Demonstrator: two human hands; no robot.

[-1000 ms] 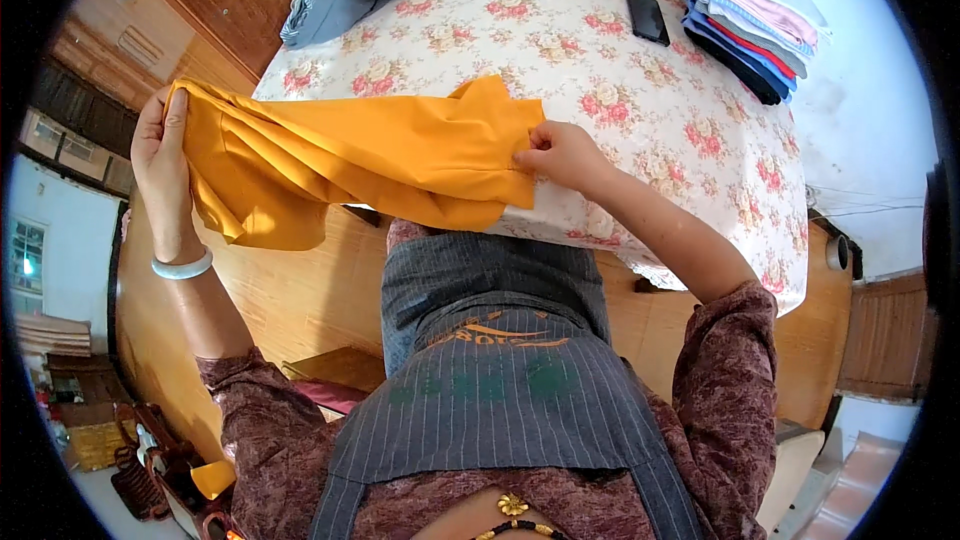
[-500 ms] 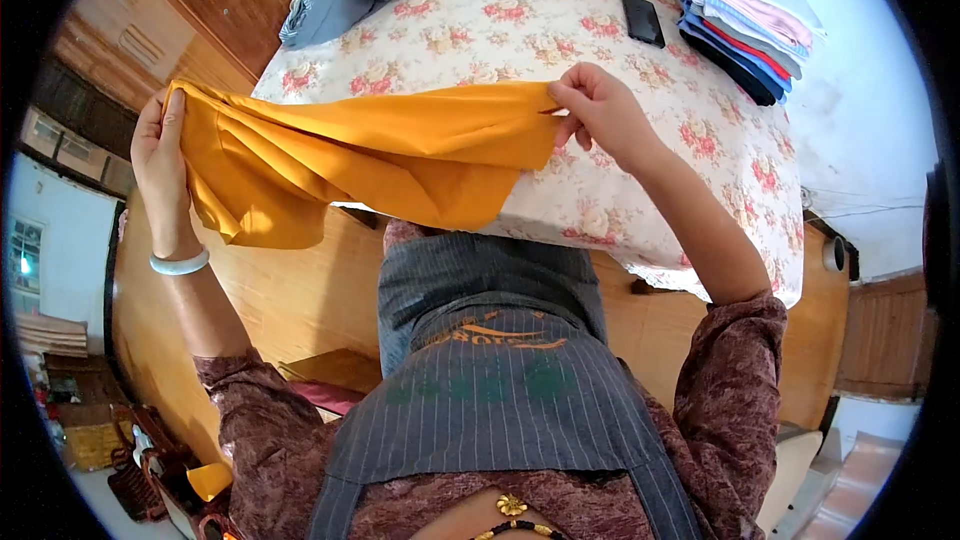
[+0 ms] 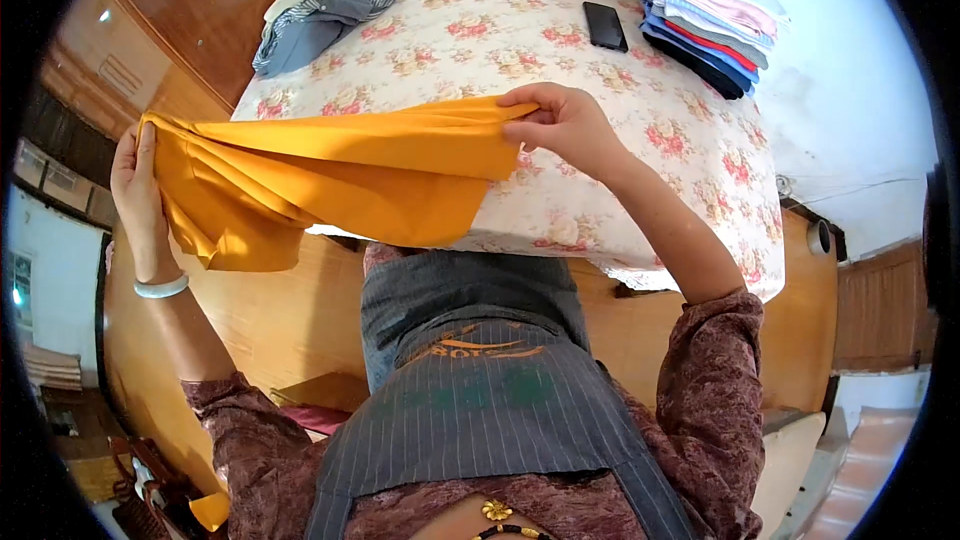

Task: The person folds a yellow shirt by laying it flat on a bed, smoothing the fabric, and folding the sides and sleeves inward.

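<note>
An orange-yellow garment (image 3: 330,165) is stretched sideways between my hands, in front of the table's near edge and partly over it. Its kind cannot be made out while it is folded over and draped. My left hand (image 3: 142,195) is closed on the gathered left end, thumb on the near face. At the other end, my right hand (image 3: 565,130) pinches the top corner between thumb and forefinger. Between the hands the cloth hangs in loose folds, its lower left part dangling over the floor.
A floral cloth covers the table (image 3: 480,40). Rumpled grey and beige clothes (image 3: 325,20) lie at its far left. A black phone (image 3: 605,27) and a stack of folded clothes (image 3: 710,25) are at the far right. A wooden cabinet (image 3: 215,0) stands beyond the left side.
The view has shifted slightly, so the table and its things sit further left. My right hand has changed its hold on the corner, forefinger now lying over the top edge. The garment remains stretched.
</note>
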